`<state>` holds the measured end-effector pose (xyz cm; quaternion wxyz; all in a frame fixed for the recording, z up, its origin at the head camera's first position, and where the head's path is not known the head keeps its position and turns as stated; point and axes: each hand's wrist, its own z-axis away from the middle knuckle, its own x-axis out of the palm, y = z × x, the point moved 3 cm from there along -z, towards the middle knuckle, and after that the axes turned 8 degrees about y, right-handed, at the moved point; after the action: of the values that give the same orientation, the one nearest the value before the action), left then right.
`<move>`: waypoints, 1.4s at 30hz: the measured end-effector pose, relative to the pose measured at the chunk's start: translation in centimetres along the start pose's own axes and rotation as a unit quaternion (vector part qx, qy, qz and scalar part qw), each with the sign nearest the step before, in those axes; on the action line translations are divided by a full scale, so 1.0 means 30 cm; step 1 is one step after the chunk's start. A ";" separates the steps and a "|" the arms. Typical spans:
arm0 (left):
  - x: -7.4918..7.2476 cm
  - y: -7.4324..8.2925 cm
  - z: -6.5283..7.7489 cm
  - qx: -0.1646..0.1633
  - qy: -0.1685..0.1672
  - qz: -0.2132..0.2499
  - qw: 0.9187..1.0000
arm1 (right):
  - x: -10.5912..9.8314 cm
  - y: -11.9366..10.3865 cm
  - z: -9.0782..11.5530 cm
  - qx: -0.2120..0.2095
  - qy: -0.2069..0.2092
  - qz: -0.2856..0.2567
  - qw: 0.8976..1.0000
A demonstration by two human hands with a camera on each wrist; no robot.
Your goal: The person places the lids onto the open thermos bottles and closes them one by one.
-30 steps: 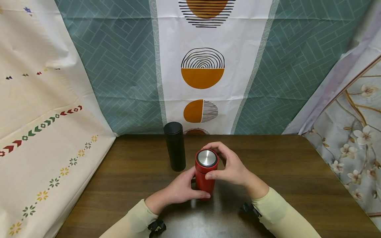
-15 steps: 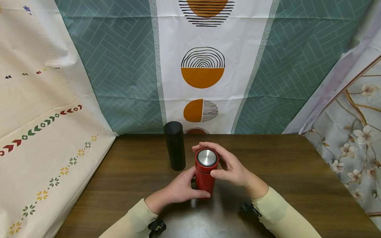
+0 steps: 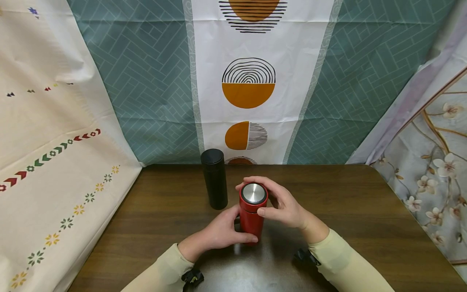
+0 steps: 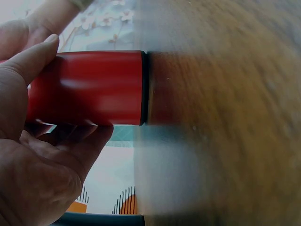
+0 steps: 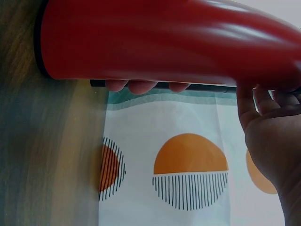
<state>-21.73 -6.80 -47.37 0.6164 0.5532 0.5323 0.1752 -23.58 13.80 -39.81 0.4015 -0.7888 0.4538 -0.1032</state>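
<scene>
An upright red thermos (image 3: 251,225) with a silver-topped lid (image 3: 254,194) stands on the table. My left hand (image 3: 224,229) grips its lower body, the thumb lying across the front. Around the lid curls my right hand (image 3: 281,202), with its thumb at the lid's lower edge and its fingers behind. The left wrist view shows the thermos's black base rim (image 4: 145,88) against the wood, with the left hand (image 4: 37,155) wrapped about the red wall. Fingertips of the left hand show below the thermos body (image 5: 141,42) in the right wrist view. Its far side is hidden in the head view.
A black thermos (image 3: 215,182) stands upright just behind and left of the red one. The brown wooden table (image 3: 339,202) ends at a patterned cloth (image 3: 248,97) at the back. More cloths hang along the left and right sides.
My right hand has shifted its hold around the lid: its thumb slid a little right and up, its fingers reach further left behind. The left hand and thermos stay put.
</scene>
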 end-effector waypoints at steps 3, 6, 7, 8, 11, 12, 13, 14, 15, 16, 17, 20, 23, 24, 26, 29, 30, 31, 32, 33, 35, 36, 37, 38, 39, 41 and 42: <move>-0.001 0.001 0.000 0.000 0.001 -0.002 1.000 | -0.004 0.002 0.000 -0.001 0.005 0.006 1.000; -0.001 0.002 -0.001 0.002 0.003 -0.003 1.000 | -0.007 0.002 0.001 -0.002 0.009 0.015 1.000; -0.001 0.002 -0.001 0.002 0.003 -0.004 1.000 | -0.008 0.002 0.001 -0.002 0.010 0.019 1.000; -0.001 0.003 -0.001 0.002 0.003 -0.004 1.000 | -0.009 0.002 0.002 -0.002 0.012 0.023 1.000; -0.001 0.004 -0.002 0.004 0.002 -0.003 1.000 | -0.012 0.002 0.005 0.002 0.020 0.039 0.999; -0.001 0.004 -0.002 0.005 0.001 -0.003 1.000 | -0.012 0.002 0.006 0.004 0.023 0.044 0.999; -0.001 0.004 -0.002 0.006 0.000 -0.002 1.000 | -0.013 0.001 0.006 0.007 0.026 0.049 0.998; -0.001 0.004 -0.002 0.006 0.000 -0.001 1.000 | -0.013 0.001 0.007 0.011 0.030 0.054 0.998; -0.001 0.004 -0.002 0.007 0.000 0.000 1.000 | -0.014 0.001 0.008 0.014 0.034 0.058 0.998; -0.001 0.004 -0.002 0.008 -0.001 0.000 1.000 | -0.014 0.000 0.009 0.018 0.038 0.062 0.997; -0.001 0.003 -0.002 0.008 -0.001 0.000 1.000 | -0.014 -0.001 0.009 0.024 0.042 0.065 0.997; -0.001 0.002 -0.002 0.008 -0.002 0.001 1.000 | -0.014 -0.005 0.013 0.040 0.053 0.072 0.995; -0.001 0.002 -0.001 0.009 -0.002 -0.001 1.000 | -0.014 -0.009 0.016 0.053 0.064 0.079 0.993; -0.001 0.002 -0.002 0.009 -0.002 -0.001 1.000 | -0.013 -0.010 0.017 0.056 0.067 0.082 0.993; -0.001 0.002 -0.002 0.009 -0.001 -0.001 1.000 | -0.013 -0.011 0.018 0.063 0.074 0.089 0.991; 0.000 0.002 -0.002 0.009 -0.001 0.000 1.000 | -0.012 -0.014 0.016 0.065 0.080 0.096 0.990; 0.000 0.003 -0.001 0.009 0.000 -0.001 1.000 | -0.012 -0.015 0.016 0.065 0.081 0.097 0.990; 0.000 0.003 -0.001 0.009 0.000 -0.001 1.000 | -0.011 -0.015 0.016 0.065 0.081 0.098 0.990; 0.000 0.003 -0.001 0.008 0.000 -0.001 1.000 | -0.011 -0.015 0.016 0.064 0.082 0.099 0.990; 0.000 0.003 0.000 0.008 0.000 -0.002 1.000 | -0.011 -0.015 0.017 0.064 0.082 0.100 0.990; 0.001 0.003 0.000 0.008 0.000 -0.002 1.000 | -0.011 -0.015 0.018 0.063 0.084 0.102 0.989; 0.001 0.003 0.000 0.009 0.001 -0.003 1.000 | -0.012 -0.015 0.018 0.063 0.085 0.103 0.989; 0.001 0.003 0.000 0.009 0.002 -0.003 1.000 | -0.012 -0.015 0.018 0.063 0.086 0.105 0.989; 0.001 0.002 0.000 0.010 0.002 -0.004 1.000 | -0.012 -0.014 0.018 0.062 0.086 0.106 0.989; 0.002 0.002 0.000 0.010 0.003 -0.004 1.000 | -0.013 -0.014 0.018 0.062 0.087 0.108 0.988; 0.002 0.001 -0.001 0.011 0.004 -0.006 1.000 | -0.014 -0.014 0.018 0.062 0.088 0.111 0.988; 0.002 0.000 -0.001 0.011 0.004 -0.006 1.000 | -0.014 -0.014 0.018 0.062 0.088 0.113 0.988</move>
<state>-21.73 -6.75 -47.39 0.6089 0.5565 0.5398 0.1677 -23.27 14.55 -39.78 0.4173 -0.6937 0.5663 -0.1546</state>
